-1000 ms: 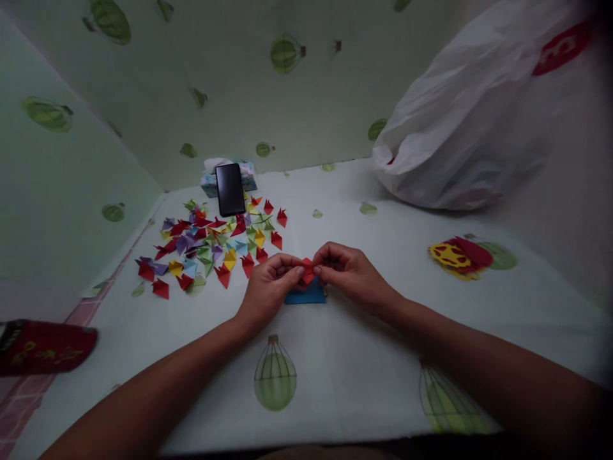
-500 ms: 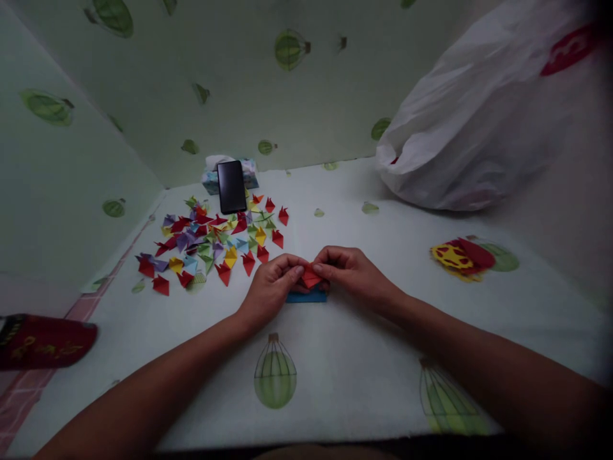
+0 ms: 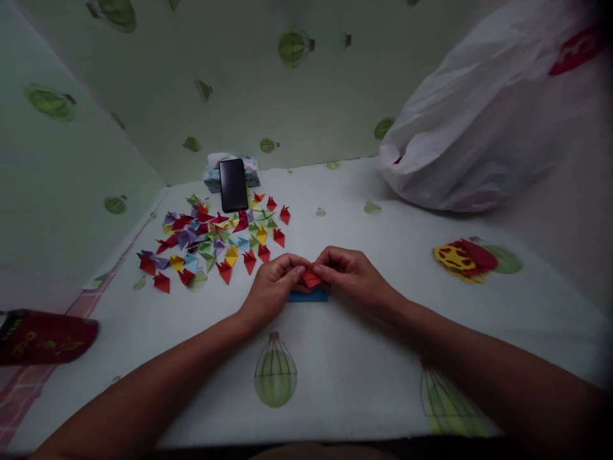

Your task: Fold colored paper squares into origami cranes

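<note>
Between my two hands is a small folded piece of red origami paper (image 3: 311, 278). My left hand (image 3: 280, 281) pinches its left side, thumb on top. My right hand (image 3: 348, 275) grips the right side between thumb and fingers. Parts of the folds are covered by my fingertips. Just under the red paper, a flat blue piece (image 3: 308, 296) shows on the table, partly hidden by my hands. To the left of my hands lies a spread of many-coloured folded paper cranes (image 3: 211, 239), the nearest ones red.
A black phone (image 3: 233, 185) leans against a tissue box (image 3: 211, 181) at the back. On the right stand a white plastic bag (image 3: 460, 140) and yellow and red paper cut-outs (image 3: 462, 259). A dark red object with yellow characters (image 3: 48, 338) sits at the left edge.
Both hands keep their hold on the red paper, with only a tiny shift of the fingers. The whole view has moved slightly.
</note>
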{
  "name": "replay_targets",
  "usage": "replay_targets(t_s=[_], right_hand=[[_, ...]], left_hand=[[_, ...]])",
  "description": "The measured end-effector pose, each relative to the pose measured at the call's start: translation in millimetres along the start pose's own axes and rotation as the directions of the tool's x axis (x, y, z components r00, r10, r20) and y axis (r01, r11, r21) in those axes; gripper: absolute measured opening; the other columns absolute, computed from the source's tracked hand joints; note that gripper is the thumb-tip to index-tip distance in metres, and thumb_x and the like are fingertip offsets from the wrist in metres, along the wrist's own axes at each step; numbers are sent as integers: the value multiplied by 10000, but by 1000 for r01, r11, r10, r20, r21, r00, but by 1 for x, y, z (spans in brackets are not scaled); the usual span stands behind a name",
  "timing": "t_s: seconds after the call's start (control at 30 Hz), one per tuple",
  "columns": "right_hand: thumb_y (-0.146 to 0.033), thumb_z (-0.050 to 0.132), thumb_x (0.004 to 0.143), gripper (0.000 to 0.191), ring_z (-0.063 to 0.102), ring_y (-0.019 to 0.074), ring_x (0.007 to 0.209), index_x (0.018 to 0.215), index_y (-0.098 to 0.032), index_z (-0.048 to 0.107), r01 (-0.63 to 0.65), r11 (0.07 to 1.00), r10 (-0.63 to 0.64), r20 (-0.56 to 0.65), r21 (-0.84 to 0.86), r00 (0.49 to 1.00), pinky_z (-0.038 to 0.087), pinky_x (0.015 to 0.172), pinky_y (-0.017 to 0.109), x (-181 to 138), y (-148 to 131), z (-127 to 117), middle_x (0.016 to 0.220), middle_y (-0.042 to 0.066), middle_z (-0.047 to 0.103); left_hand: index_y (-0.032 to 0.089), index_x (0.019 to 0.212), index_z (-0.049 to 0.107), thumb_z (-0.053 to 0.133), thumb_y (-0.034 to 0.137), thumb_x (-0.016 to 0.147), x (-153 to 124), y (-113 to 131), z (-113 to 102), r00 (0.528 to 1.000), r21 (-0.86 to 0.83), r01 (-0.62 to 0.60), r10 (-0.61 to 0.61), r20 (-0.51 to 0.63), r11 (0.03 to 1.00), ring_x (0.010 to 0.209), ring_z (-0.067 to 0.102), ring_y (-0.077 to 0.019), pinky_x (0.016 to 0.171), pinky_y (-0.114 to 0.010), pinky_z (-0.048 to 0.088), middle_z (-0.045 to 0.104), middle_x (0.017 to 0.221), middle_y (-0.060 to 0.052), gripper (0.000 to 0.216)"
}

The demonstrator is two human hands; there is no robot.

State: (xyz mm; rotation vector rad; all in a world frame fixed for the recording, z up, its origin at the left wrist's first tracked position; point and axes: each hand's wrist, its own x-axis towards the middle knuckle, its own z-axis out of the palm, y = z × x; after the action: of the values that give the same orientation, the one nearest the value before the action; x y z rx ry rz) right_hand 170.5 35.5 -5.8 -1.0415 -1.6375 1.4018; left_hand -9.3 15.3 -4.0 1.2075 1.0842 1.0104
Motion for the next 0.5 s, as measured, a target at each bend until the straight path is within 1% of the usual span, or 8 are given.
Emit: replay_targets(t_s=[0.17, 0.27, 0.5], right_hand=[[-379, 625, 822, 226, 506, 132, 633, 737, -171, 601, 32, 997, -34, -32, -67, 999, 394, 584, 269, -1, -1, 1, 689, 7, 597], [-368, 615, 825, 216, 526, 144, 654, 737, -171, 601, 38, 994, -42, -40, -98, 998, 410, 597, 277, -2, -1, 2, 702, 20, 615], [-373, 610, 814, 224, 534, 153, 658, 737, -162, 607, 34, 996, -37, -37, -86, 999, 414, 600, 288, -2, 1, 3, 709, 33, 623]], left_hand=[[156, 885, 697, 692, 328, 807, -1, 0, 1, 1000, -45, 17, -16, 10, 999, 697, 672, -138, 682, -276, 590, 694, 746, -10, 189], [149, 868, 690, 711, 341, 798, 0, 0, 1, 1000, -42, 19, -19, 11, 999, 696, 687, -141, 675, -263, 583, 714, 743, -19, 205], [136, 793, 669, 756, 335, 749, 2, -3, 2, 1000, -24, 14, -14, -11, 1000, 622, 679, -133, 634, -256, 564, 721, 690, -20, 222]])
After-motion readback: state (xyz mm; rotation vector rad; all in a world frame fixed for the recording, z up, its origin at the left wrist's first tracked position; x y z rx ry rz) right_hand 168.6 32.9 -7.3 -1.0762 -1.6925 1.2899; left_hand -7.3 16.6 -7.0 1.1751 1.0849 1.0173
